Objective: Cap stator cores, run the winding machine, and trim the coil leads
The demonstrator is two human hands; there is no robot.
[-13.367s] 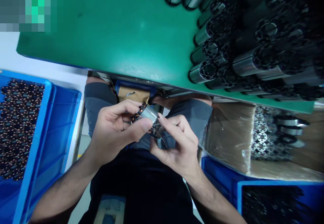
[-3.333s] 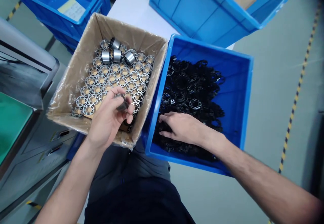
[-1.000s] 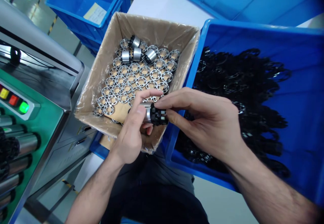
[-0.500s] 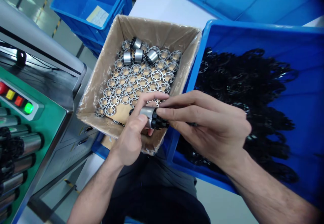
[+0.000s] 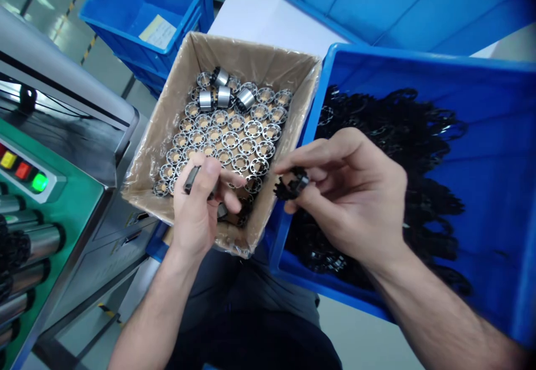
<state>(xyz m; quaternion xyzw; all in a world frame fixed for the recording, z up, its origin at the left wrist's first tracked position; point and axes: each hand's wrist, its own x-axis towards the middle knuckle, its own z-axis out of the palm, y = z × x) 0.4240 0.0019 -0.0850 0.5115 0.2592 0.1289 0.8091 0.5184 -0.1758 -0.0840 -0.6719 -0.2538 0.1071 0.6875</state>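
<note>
My left hand (image 5: 196, 208) is over the cardboard box (image 5: 157, 127), its thumb pressed over a dark, ring-like part (image 5: 191, 180) that the fingers and thumb partly hide. My right hand (image 5: 355, 197) pinches a black toothed plastic ring (image 5: 292, 185) between thumb and fingers, above the edge between the box and the blue bin (image 5: 335, 57). Inside the plastic-lined box stand rows of metal rings (image 5: 230, 139). Several silver cylinders with black ends (image 5: 223, 96) lie on them at the far side. Another silver piece (image 5: 221, 211) shows just below my left fingers.
Many black plastic rings (image 5: 402, 135) are heaped in the blue bin on the right. Another blue bin (image 5: 146, 13) with a paper note stands beyond the box. At left is a green machine panel (image 5: 84, 191) with lit buttons and rows of silver cylinders (image 5: 42, 241).
My hands have moved apart. The silver cylinder with black ends has left my left fingers, which show a dark part instead. My right hand has drawn back rightward with a black toothed ring.
</note>
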